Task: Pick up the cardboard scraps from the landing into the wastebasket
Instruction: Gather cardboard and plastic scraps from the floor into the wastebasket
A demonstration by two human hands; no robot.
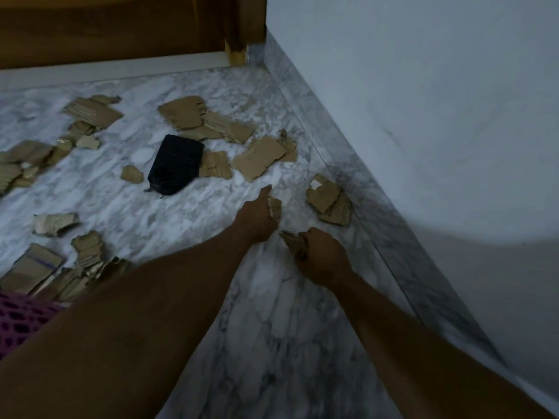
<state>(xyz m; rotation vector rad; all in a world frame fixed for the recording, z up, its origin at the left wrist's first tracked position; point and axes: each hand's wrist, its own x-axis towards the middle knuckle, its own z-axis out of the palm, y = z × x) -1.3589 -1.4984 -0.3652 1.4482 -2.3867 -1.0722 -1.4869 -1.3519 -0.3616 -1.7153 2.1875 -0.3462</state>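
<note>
Several torn brown cardboard scraps lie scattered over the marble landing floor [169,213]. My left hand [257,220] is closed around a small cardboard scrap [275,207], its thumb pointing up. Just to its right, my right hand [320,255] grips another small cardboard scrap [290,238] that sticks out to the left of the fist. A pile of scraps [329,201] lies by the skirting, just beyond both hands. Larger scraps [260,158] lie further off. No wastebasket is in view.
A black pouch-like object [177,164] lies among the scraps in the middle. A wooden door and frame [121,28] close the far side. A white wall with marble skirting [378,207] runs along the right. More scraps are heaped at the left [60,267], beside pink patterned cloth [21,316].
</note>
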